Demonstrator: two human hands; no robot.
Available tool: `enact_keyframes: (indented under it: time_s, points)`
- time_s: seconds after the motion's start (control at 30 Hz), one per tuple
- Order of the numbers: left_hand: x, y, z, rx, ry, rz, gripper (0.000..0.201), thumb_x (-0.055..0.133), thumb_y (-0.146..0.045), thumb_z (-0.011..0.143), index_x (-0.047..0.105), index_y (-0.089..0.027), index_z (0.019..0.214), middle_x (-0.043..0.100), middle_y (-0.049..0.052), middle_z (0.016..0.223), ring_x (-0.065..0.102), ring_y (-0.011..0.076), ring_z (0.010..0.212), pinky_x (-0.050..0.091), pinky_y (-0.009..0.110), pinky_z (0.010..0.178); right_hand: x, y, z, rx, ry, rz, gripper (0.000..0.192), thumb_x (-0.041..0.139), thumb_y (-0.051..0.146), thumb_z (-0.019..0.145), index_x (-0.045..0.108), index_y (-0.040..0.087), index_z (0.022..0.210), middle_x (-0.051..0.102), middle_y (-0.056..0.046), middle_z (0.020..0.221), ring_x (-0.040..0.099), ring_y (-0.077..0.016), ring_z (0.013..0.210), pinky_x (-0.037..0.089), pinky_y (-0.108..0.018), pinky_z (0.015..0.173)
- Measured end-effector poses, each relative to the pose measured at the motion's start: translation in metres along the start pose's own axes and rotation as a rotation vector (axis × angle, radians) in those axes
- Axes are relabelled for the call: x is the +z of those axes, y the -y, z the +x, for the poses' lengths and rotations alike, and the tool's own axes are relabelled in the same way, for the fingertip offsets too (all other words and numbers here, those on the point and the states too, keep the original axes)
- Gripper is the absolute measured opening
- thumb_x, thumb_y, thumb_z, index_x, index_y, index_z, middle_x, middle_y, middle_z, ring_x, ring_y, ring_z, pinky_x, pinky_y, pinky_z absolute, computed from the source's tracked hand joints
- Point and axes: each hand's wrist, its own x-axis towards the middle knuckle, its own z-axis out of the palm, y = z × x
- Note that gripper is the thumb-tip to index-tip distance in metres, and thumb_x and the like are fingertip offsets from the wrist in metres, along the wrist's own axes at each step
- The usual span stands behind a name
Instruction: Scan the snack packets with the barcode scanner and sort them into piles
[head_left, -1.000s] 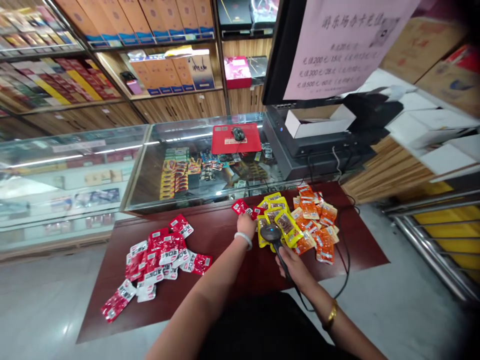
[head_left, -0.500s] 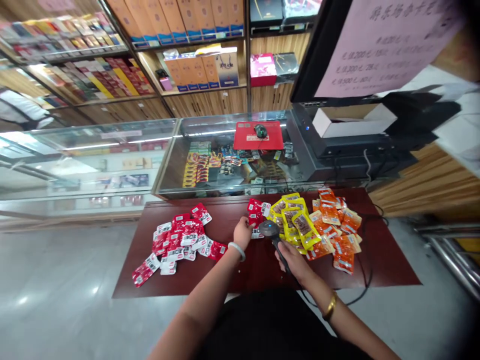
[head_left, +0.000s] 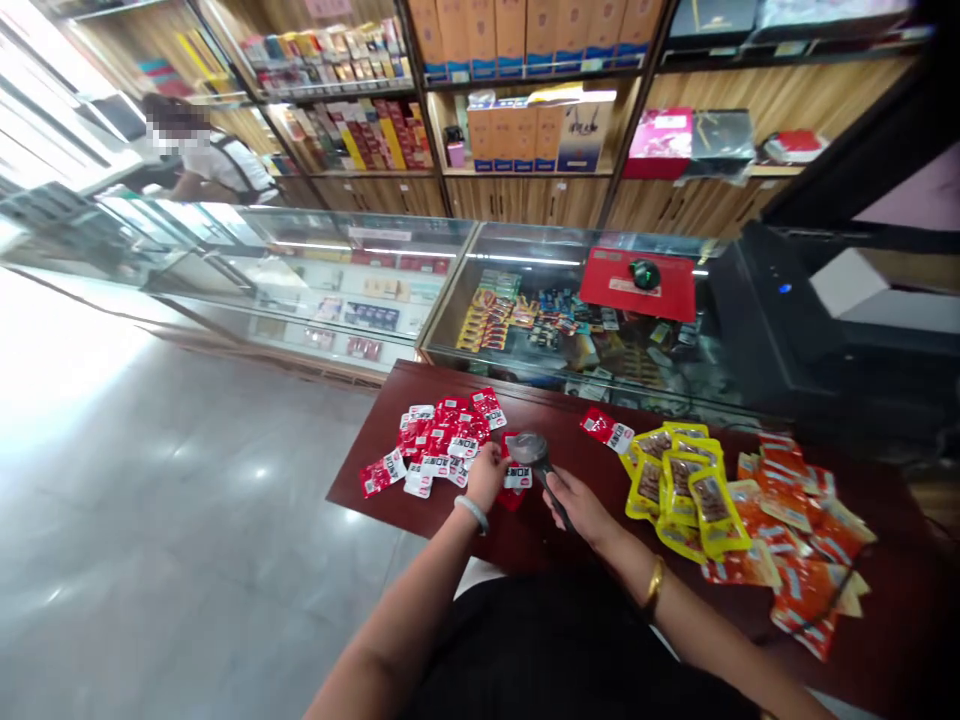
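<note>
My left hand [head_left: 486, 480], with a pale bangle at its wrist, pinches a red-and-white snack packet [head_left: 519, 477] by its left edge. Part of another red packet [head_left: 511, 499] shows just below it. In my right hand [head_left: 579, 508] is a black handheld barcode scanner [head_left: 530, 449], its head over the pinched packet. To the left, close to my left fingers, lies a loose pile of red-and-white packets [head_left: 439, 440]. One single red packet [head_left: 606, 430] rests beside the pile of yellow packets [head_left: 679, 487]. Farther right are orange packets [head_left: 806, 540], partly blurred.
The dark red table [head_left: 375, 425] stands against a glass display counter [head_left: 450, 290]. A red mat [head_left: 611, 283] with a computer mouse [head_left: 643, 274] lies on the counter, beside a dark machine [head_left: 780, 320]. Another person [head_left: 225, 165] is behind the counter at far left.
The view has turned left. My left hand and the scanner have moved from beside the yellow packets towards the red pile. One red packet now lies alone by the yellow ones.
</note>
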Motion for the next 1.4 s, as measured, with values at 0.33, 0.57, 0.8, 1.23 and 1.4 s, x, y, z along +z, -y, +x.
enact_keyframes:
  time_s: [0.33,0.57,0.8,1.23,1.4]
  points:
    - [-0.102,0.056,0.025,-0.156,-0.233,0.113,0.017,0.059,-0.035,0.087,0.056,-0.021,0.096,0.067,0.004,0.085,0.063,0.0173,0.075,0.041,0.026,0.065,0.057,-0.002,0.040,-0.025,0.112,-0.173,0.052,0.052,0.066,0.085,0.059,0.022,0.113,0.050,0.005,0.061,0.040,-0.0082,0.038,0.034,-0.023,0.038]
    - [-0.109,0.058,0.033,-0.016,-0.367,0.256,0.027,0.064,-0.028,0.082,0.055,-0.016,0.104,0.063,0.012,0.107,0.059,0.0249,0.104,0.045,0.035,0.089,0.058,0.008,0.032,0.008,0.068,-0.148,0.060,0.053,0.073,0.079,0.059,0.020,0.106,0.050,0.006,0.061,0.040,-0.0075,0.038,0.034,-0.023,0.037]
    - [-0.039,-0.005,0.026,0.294,-0.184,0.288,0.021,0.059,-0.020,0.083,0.057,-0.018,0.104,0.061,0.010,0.102,0.058,0.0234,0.101,0.045,0.037,0.090,0.021,0.004,0.011,0.033,-0.083,0.013,0.070,0.056,0.075,0.074,0.054,0.019,0.116,0.049,0.008,0.058,0.041,-0.0073,0.036,0.032,-0.021,0.036]
    - [0.135,-0.155,0.045,0.722,0.343,0.567,0.039,0.055,-0.019,0.087,0.053,-0.020,0.126,0.056,0.013,0.127,0.057,0.0222,0.111,0.044,0.033,0.097,-0.099,-0.023,-0.067,-0.001,-0.482,0.241,0.054,0.061,0.072,0.073,0.050,0.021,0.087,0.050,0.009,0.057,0.040,-0.0055,0.035,0.031,-0.019,0.035]
    - [0.169,-0.192,0.057,0.624,0.383,0.809,0.048,0.061,-0.018,0.082,0.050,-0.017,0.129,0.053,0.018,0.129,0.058,0.0264,0.112,0.047,0.037,0.092,-0.123,-0.030,-0.087,-0.010,-0.525,0.287,0.056,0.059,0.075,0.071,0.050,0.021,0.084,0.049,0.009,0.056,0.040,-0.0053,0.033,0.030,-0.019,0.033]
